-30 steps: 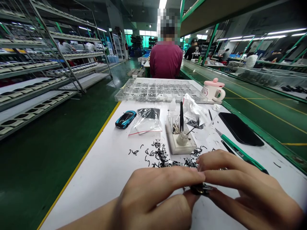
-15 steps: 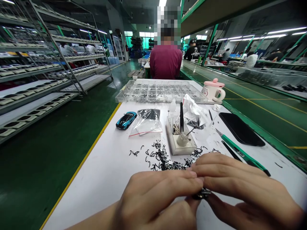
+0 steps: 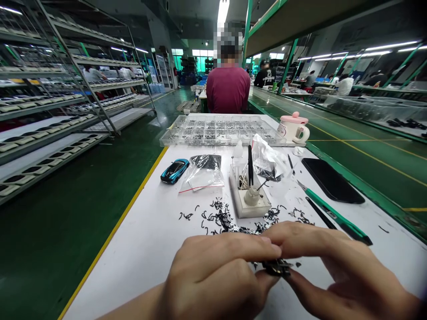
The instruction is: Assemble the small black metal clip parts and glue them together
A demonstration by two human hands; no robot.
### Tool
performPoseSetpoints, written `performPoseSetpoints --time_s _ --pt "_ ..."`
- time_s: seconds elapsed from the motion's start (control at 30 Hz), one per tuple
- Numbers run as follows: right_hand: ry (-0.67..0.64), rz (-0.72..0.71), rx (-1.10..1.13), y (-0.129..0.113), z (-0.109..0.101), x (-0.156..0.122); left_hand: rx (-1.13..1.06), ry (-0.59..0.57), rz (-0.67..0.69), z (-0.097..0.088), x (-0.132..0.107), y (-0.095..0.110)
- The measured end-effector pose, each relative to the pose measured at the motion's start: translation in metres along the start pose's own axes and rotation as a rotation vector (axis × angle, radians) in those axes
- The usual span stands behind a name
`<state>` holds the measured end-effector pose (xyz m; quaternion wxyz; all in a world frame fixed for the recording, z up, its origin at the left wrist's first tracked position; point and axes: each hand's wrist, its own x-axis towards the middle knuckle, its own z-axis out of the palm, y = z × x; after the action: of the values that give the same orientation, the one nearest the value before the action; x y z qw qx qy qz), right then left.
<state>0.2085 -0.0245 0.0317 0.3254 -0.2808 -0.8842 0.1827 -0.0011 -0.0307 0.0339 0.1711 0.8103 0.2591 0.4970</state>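
Note:
Between my two hands, low in the head view, is a small black part with shiny edges [image 3: 277, 267], partly covered by fingers; its exact kind cannot be made out. My left hand [image 3: 220, 271] pinches it from the left, fingers bent over its top and the thumb below. From the right, my right hand [image 3: 328, 262] grips the same part between thumb and forefinger. Just beyond the fingers lies a loose heap of small black and silver pieces [image 3: 228, 220], its near side hidden by my hands.
Past the heap stands a white holder [image 3: 251, 210] with tweezers [image 3: 250, 164] and a small bottle. A green craft knife [image 3: 336, 215] and black phone [image 3: 333, 180] lie right; a blue toy car [image 3: 175, 171] and plastic bag [image 3: 205, 173] left. Behind are a divided clear tray [image 3: 216, 141] and lidded mug [image 3: 290, 129].
My right hand's fingers have drawn in and bent, so more of the black part shows between the hands. The view has shifted slightly.

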Motion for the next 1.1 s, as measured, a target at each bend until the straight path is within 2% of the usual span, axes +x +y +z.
performPoseSetpoints --time_s 0.1,0.17,0.27,0.33,0.4,0.5,0.57,0.6,0.67,0.73,0.77,0.83,0.93,1.0,1.1 --pt "0.038 0.020 0.021 0.001 0.002 -0.003 -0.075 -0.001 -0.010 -0.002 0.006 -0.005" --pt "0.079 -0.021 -0.021 0.001 0.002 -0.002 -0.107 0.012 -0.069 -0.001 0.008 -0.007" --pt "0.109 -0.131 -0.239 0.002 0.001 -0.004 -0.192 0.035 -0.190 0.002 0.007 -0.009" --pt "0.089 -0.159 -0.394 0.003 0.002 -0.008 -0.291 0.012 -0.287 0.004 0.004 -0.011" --pt "0.074 -0.159 -0.458 0.002 0.003 -0.012 -0.365 -0.023 -0.386 0.005 0.003 -0.011" --pt "0.029 -0.193 -0.415 0.000 0.006 -0.011 -0.369 -0.022 -0.441 0.005 0.003 -0.010" --pt "0.069 -0.184 -0.330 -0.001 0.007 -0.007 -0.333 -0.002 -0.432 0.004 0.004 -0.010" --pt "0.134 -0.158 -0.288 0.001 0.006 -0.004 -0.318 0.010 -0.431 0.003 0.004 -0.009" --pt "0.405 -0.037 -0.231 0.009 0.000 0.002 -0.289 0.022 -0.419 0.002 0.006 -0.010" --pt "0.683 0.155 -0.258 0.027 -0.013 0.006 -0.261 0.023 -0.391 0.001 0.006 -0.011" --pt "0.752 0.271 -0.292 0.040 -0.020 0.007 -0.246 0.022 -0.378 0.001 0.006 -0.012" --pt "0.646 0.531 -0.298 0.069 -0.035 0.006 -0.229 0.014 -0.355 0.001 0.005 -0.012" --pt "0.425 0.706 -0.151 0.108 -0.046 0.000 -0.213 0.018 -0.351 0.001 0.004 -0.012" --pt "0.313 0.748 -0.067 0.123 -0.042 -0.003 -0.209 0.029 -0.348 0.001 0.004 -0.012" --pt "0.216 0.730 0.005 0.128 -0.027 -0.001 -0.199 0.051 -0.349 0.000 0.004 -0.012"
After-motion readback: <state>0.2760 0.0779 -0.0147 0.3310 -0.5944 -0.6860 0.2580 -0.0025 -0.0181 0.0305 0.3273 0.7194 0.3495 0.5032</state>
